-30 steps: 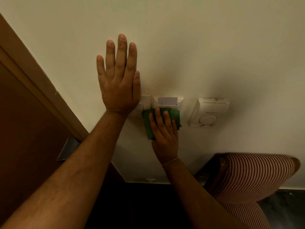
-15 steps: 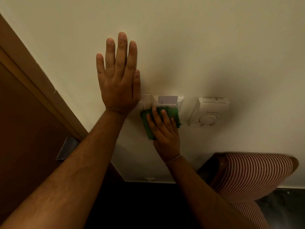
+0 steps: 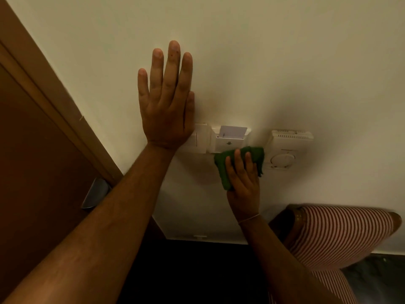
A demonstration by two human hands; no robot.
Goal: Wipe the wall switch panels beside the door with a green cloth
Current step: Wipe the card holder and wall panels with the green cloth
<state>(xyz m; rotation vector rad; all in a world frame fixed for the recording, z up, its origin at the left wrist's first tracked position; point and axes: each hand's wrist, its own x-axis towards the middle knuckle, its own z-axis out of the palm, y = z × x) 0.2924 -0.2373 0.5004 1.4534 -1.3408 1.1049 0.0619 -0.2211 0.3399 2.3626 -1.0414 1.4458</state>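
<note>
Three white panels sit in a row on the cream wall: a light switch (image 3: 200,138), a key-card holder (image 3: 229,139) with a card in its slot, and a thermostat (image 3: 287,148) with a round dial. My left hand (image 3: 167,102) lies flat against the wall with fingers together, its heel covering the switch's left part. My right hand (image 3: 242,178) presses a green cloth (image 3: 225,170) on the wall at the card holder's lower right edge, between the holder and the thermostat.
A brown wooden door (image 3: 32,163) with its frame (image 3: 57,99) runs down the left, and a metal handle (image 3: 96,193) shows beside my left forearm. A chair with red-and-white striped upholstery (image 3: 341,235) stands at the lower right against the wall. The floor below is dark.
My right hand has slid the green cloth to the right, from under the switch and card holder toward the thermostat. My left hand has stayed flat on the wall.
</note>
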